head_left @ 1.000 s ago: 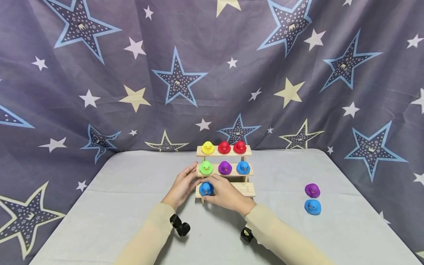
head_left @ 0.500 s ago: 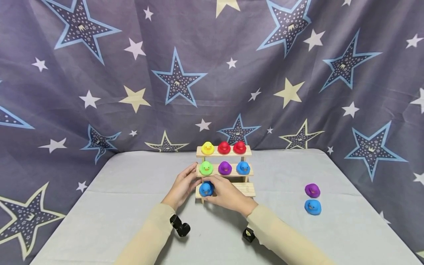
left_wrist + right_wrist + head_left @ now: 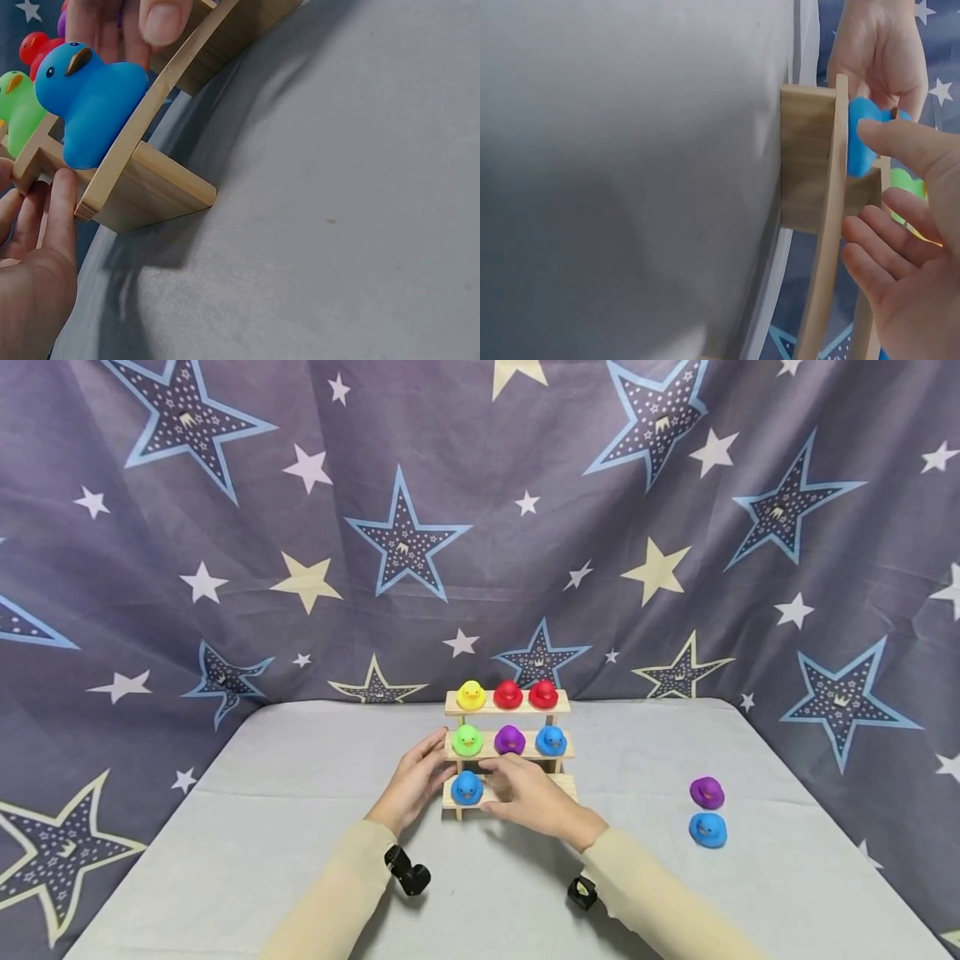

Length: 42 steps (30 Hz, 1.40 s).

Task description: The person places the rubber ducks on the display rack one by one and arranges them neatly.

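A blue rubber duck (image 3: pixel 467 788) sits upright at the left end of the bottom shelf of a three-tier wooden rack (image 3: pixel 566 784). Just right of it is my right hand (image 3: pixel 531 799), thumb and fingers spread apart and holding nothing. My left hand (image 3: pixel 411 782) is at the rack's left side; in the left wrist view its extended fingertips touch the shelf ends. On the middle shelf stand a green duck (image 3: pixel 467 741), a purple duck (image 3: pixel 510 740) and another blue duck (image 3: pixel 551 741). Up top are a yellow duck (image 3: pixel 471 695) and two red ducks (image 3: pixel 507 695).
To the right on the grey-white tablecloth (image 3: pixel 637 760) lie a loose purple duck (image 3: pixel 707 792) and a loose blue duck (image 3: pixel 708 831). Behind the table hangs a dark curtain (image 3: pixel 480 568) printed with stars. Each sleeve has a small black device at the wrist.
My right hand has let go of the blue duck on the bottom shelf and drawn back a little to the right. The left hand keeps its place at the rack.
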Available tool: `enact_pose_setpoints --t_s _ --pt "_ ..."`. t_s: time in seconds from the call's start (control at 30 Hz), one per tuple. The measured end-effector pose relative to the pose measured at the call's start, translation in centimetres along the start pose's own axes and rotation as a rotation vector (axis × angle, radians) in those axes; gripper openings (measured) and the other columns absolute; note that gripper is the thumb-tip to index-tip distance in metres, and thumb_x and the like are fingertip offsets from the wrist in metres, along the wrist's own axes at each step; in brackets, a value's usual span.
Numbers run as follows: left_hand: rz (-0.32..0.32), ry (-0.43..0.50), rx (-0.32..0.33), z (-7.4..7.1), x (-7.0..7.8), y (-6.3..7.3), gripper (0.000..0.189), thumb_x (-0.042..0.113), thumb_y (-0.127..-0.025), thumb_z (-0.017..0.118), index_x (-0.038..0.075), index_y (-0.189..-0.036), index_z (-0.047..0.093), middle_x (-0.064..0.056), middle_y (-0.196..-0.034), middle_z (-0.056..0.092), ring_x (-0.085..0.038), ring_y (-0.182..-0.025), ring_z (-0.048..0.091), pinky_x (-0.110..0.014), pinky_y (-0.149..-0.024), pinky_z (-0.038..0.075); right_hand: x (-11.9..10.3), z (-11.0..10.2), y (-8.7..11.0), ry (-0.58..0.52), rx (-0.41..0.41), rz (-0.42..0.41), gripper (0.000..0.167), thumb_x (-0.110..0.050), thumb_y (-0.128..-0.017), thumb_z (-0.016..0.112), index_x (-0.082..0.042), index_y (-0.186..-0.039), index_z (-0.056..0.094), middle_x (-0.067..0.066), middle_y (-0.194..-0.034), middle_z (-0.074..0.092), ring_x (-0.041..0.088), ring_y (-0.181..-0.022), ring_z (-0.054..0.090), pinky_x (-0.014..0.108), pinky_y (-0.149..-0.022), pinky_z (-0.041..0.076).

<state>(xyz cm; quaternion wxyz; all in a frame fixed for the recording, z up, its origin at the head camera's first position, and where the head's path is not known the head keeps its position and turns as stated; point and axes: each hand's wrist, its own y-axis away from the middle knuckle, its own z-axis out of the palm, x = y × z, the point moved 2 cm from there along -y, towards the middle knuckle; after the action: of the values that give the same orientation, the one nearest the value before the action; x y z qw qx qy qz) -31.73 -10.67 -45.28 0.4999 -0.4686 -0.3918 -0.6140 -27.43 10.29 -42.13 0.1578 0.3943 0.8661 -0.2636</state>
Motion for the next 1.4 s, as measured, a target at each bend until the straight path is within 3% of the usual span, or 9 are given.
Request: enact_pose_setpoints --t_s 0.3,0.73,1.0,1.4 --pt "0.005 0.004 -0.003 0.0 0.1 0.0 0.054 0.007 -0.105 0.045 0.002 -0.157 0.029 -0.018 -0.156 0.032 -0.030 -0.140 0.038 -0.033 -0.108 0.049 1.1 -1.3 1.5 0.024 0.001 0.019 0.056 -0.025 -0.085 0.082 -0.004 -0.133 0.060 0.009 -0.131 0.061 0.024 -0.122 0.057 0.041 -0.105 0.051" --pt "-0.005 0.008 0.006 -0.1 0.0 -0.1 0.054 0.006 -0.105 0.045 0.003 -0.157 0.030 -0.018 -0.155 0.034 -0.031 -0.139 0.040 -0.031 -0.107 0.049 2.7 -3.7 4.2 0.016 0.052 -0.010 0.051 -0.017 -0.083 0.083 0.001 -0.127 0.062 0.011 -0.122 0.064 0.024 -0.101 0.064 0.037 -0.089 0.059" --pt "-0.013 0.007 0.010 0.0 0.1 0.0 0.054 0.006 -0.105 0.045 0.004 -0.157 0.030 -0.018 -0.155 0.033 -0.032 -0.139 0.040 -0.032 -0.108 0.049 4.2 -5.9 6.6 0.075 0.093 -0.002 0.048 -0.014 -0.083 0.082 0.001 -0.125 0.064 0.012 -0.119 0.066 0.027 -0.107 0.064 0.046 -0.095 0.057" --pt "-0.009 0.010 -0.004 0.0 0.2 0.1 0.054 0.005 -0.105 0.044 0.003 -0.157 0.029 -0.018 -0.157 0.031 -0.032 -0.140 0.039 -0.032 -0.108 0.048 7.3 -9.3 10.6 0.142 0.172 0.091 0.048 -0.011 -0.083 0.081 0.000 -0.127 0.065 0.011 -0.119 0.066 0.033 -0.104 0.065 0.052 -0.088 0.059"
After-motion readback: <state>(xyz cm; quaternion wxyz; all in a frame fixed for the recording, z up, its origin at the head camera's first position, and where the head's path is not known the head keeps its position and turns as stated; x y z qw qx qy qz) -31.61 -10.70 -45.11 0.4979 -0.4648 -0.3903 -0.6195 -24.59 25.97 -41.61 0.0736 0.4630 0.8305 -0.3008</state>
